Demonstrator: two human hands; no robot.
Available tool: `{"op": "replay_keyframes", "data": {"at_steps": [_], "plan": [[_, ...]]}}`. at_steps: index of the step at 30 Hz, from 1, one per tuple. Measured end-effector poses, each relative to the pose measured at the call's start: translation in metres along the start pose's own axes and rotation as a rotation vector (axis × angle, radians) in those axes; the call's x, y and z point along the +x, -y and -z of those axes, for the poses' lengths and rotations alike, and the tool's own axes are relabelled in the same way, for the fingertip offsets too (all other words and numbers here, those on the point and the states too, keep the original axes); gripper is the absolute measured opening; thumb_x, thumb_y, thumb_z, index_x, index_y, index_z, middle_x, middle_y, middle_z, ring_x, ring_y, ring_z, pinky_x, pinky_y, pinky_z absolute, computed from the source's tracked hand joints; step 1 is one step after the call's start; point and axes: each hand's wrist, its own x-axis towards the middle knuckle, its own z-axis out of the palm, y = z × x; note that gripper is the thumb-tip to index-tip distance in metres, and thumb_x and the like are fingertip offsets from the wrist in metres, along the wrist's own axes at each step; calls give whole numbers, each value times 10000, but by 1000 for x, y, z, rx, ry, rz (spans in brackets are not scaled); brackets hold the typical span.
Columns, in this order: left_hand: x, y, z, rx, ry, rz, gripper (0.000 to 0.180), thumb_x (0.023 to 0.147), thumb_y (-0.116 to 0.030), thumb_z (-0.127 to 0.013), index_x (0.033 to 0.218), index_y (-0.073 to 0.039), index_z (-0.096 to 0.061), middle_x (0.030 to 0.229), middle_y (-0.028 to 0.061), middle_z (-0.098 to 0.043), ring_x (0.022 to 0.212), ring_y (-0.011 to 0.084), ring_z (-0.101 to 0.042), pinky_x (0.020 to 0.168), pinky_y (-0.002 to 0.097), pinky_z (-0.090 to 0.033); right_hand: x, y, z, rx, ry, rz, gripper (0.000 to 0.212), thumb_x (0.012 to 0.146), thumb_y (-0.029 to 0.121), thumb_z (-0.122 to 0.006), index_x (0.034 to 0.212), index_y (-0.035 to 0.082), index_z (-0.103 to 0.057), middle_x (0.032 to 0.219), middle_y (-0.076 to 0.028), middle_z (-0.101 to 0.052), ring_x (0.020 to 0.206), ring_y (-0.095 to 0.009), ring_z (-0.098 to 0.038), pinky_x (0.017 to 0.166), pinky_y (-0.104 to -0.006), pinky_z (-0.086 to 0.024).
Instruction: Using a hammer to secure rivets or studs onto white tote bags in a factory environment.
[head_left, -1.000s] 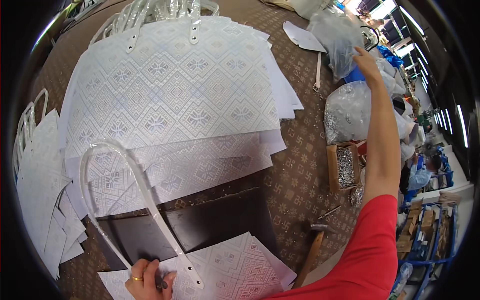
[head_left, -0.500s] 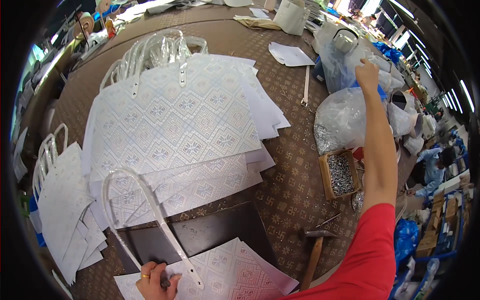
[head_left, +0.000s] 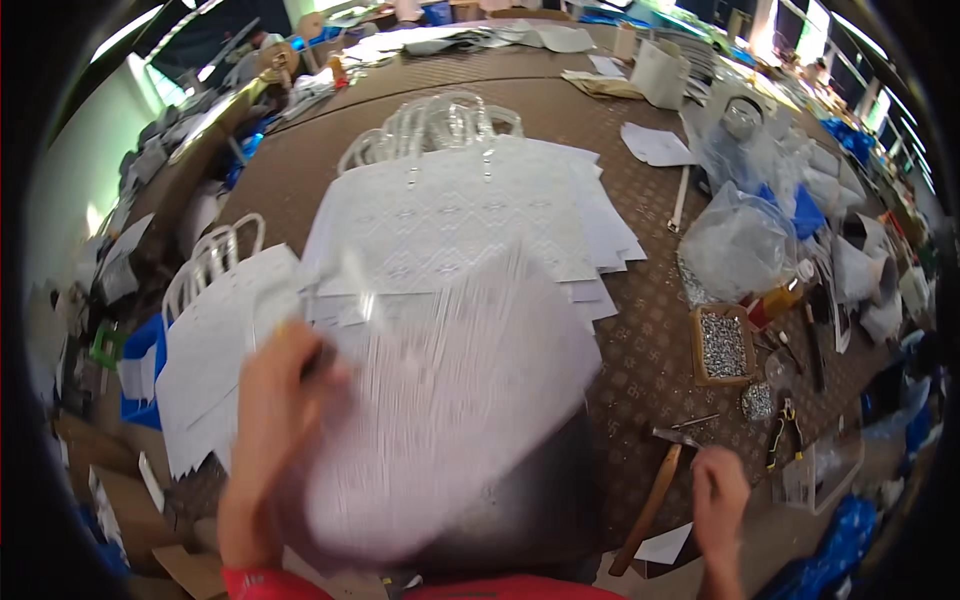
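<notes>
My left hand (head_left: pixel 285 400) is raised and closed at the left side of a white patterned bag panel (head_left: pixel 450 410), which is tilted up and smeared by motion. A small dark thing (head_left: pixel 322 358) shows at its fingers; I cannot tell what it is. My right hand (head_left: pixel 720 490) is low on the right with its fingers curled in, just beside a hammer (head_left: pixel 650 505) with a wooden handle. Whatever it may hold is hidden. Under the raised panel lies a dark board (head_left: pixel 550 480). Beyond it is a stack of patterned bag panels (head_left: pixel 450 210) with clear-wrapped handles.
More panels with handles (head_left: pixel 230 330) lie at the left. A box of small metal studs (head_left: pixel 722 345) stands right of centre, near pliers (head_left: pixel 785 432) and a thin metal punch (head_left: pixel 697 421). Clear plastic bags (head_left: pixel 740 240) fill the far right. A strap with a buckle (head_left: pixel 680 200) lies nearby.
My left hand has lifted the panel off the board and tilted it. My right hand has come back from the plastic bags to beside the hammer. The view has shifted.
</notes>
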Motion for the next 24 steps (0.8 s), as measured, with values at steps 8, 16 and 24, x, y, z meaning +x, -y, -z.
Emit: {"op": "replay_keyframes", "data": {"at_steps": [8, 16, 24], "plan": [[169, 16, -36, -18, -535, -278, 174, 903, -168, -691, 1043, -65, -685, 1025, 141, -672, 911, 351, -667, 762, 426, -513, -103, 37, -40, -36, 67, -401, 428, 846, 108, -769, 1201, 3, -555, 1028, -131, -571, 890, -252, -624, 795, -362, -510], [7, 142, -53, 69, -160, 46, 135, 899, -171, -710, 947, -46, -721, 900, 157, -699, 847, 325, -686, 734, 405, -517, -114, 41, -53, 552, -13, -842, 397, 884, 151, -734, 1215, 33, -548, 926, -62, -568, 573, -158, -563, 516, -301, -502], [-154, 282, 23, 227, -245, 382, 169, 892, -170, -698, 1018, -58, -706, 1133, 117, -683, 951, 330, -677, 786, 398, -530, -134, -14, -40, 1403, 24, -1036, 198, 1046, 175, -539, 1189, 50, -597, 767, 23, -504, 492, -28, -340, 355, -191, -269]]}}
